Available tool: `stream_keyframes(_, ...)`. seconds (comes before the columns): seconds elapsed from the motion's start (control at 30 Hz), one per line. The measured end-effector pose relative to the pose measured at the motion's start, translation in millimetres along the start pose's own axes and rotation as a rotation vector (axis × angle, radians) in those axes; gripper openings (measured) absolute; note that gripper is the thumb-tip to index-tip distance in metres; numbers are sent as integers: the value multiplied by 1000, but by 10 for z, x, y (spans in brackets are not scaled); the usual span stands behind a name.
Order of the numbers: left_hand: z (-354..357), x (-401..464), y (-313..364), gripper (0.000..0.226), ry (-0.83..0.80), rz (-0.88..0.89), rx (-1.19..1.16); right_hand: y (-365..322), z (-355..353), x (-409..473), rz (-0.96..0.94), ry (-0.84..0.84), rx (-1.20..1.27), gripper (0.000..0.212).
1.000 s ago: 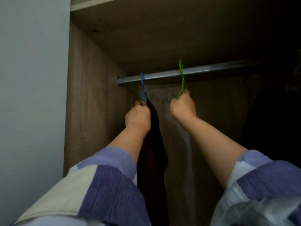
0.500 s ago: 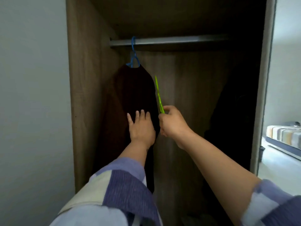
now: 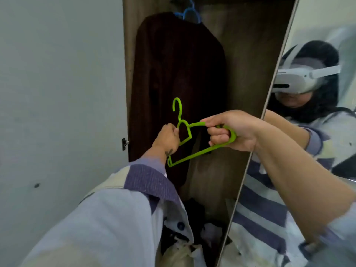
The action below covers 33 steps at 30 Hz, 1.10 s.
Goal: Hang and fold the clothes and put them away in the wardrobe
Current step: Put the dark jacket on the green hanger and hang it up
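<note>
- Wardrobe [image 3: 250, 54]: wood interior open in front of us, grey wall to the left, mirrored door [image 3: 289, 189] angled in on the right w/ a person's reflection in it.
- Dark garment [image 3: 173, 74]: hangs inside the wardrobe on a blue hanger [image 3: 189, 14], upper left of the opening, draped full length; it sits behind both our hands.
- More clothes [image 3: 192, 237] lie heaped at the wardrobe bottom, too dim to tell apart.
- Our sleeves: striped purple/pale fabric, left one [image 3: 115, 209] fills the lower left.
- Right hand [image 3: 231, 130]: fingers curled tight round the right end of the green hanger [image 3: 192, 153], thumb over the top arm, a full fist grip.
- Left hand [image 3: 167, 137]: fingers bent in, pinching the green hanger near the neck, just below the hook.
- Green hanger: empty, no garment on it, held between both hands in front of the dark garment, tilted so the right end is higher; hook points up, off the rail.
</note>
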<state>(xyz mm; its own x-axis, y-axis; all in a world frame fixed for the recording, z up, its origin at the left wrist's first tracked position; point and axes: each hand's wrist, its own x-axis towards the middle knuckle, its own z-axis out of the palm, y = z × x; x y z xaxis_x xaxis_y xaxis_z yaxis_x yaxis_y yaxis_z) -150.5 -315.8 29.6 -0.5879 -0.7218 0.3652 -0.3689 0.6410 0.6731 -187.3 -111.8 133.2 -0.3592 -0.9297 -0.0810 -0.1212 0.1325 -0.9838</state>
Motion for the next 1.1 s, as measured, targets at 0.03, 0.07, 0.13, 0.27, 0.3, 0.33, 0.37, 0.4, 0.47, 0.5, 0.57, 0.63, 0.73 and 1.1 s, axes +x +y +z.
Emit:
stream_keyframes(0.03, -20, -163, -24, 33, 26, -28, -16, 52, -25, -94, -1, -53, 20, 23)
stream_keyframes(0.07, -37, -333, -48, 33, 58, -60, -29, 105, -48, -181, 0, -109, 45, 28)
stream_keyframes(0.13, -90, -705, -97, 32, 156, -124, 8, 203, -82, -338, -1, -221, 63, 33)
stream_keyframes(0.27, -348, -1516, -196, 34, 327, -254, 172, 360, -54, -528, 16, -437, -97, 33)
stream_keyframes(0.3, -452, -1717, -224, 34, 349, -285, 213, 386, -10, -547, 29, -497, -163, 33)
stream_keyframes(0.33, -562, -1906, -262, 34, 375, -316, 272, 406, 51, -550, 34, -541, -251, 33)
stream_keyframes(0.37, -674, -2092, -294, 34, 402, -341, 344, 417, 134, -550, 26, -553, -363, 33)
stream_keyframes(0.4, -769, -2254, -318, 34, 423, -360, 419, 438, 232, -543, -1, -541, -484, 31)
stream_keyframes(0.47, -966, -2593, -316, 33, 454, -388, 559, 482, 547, -574, -90, -516, -669, 19)
stream_keyframes(0.5, -1022, -2689, -293, 33, 459, -391, 611, 514, 714, -563, -131, -495, -705, 12)
stream_keyframes(0.57, -1163, -2937, -221, 34, 470, -399, 724, 564, 1141, -576, -241, -490, -752, 18)
stream_keyframes(0.63, -1296, -3182, -154, 33, 476, -412, 816, 615, 1585, -603, -401, -457, -861, 30)
stream_keyframes(0.73, -1515, -3602, -159, 32, 488, -478, 928, 720, 2220, -686, -593, -319, -888, 37)
stream_keyframes(1.1, -2400, -5481, -467, 32, 471, -855, 1140, 1090, 4218, -1675, -855, -526, -763, 33)
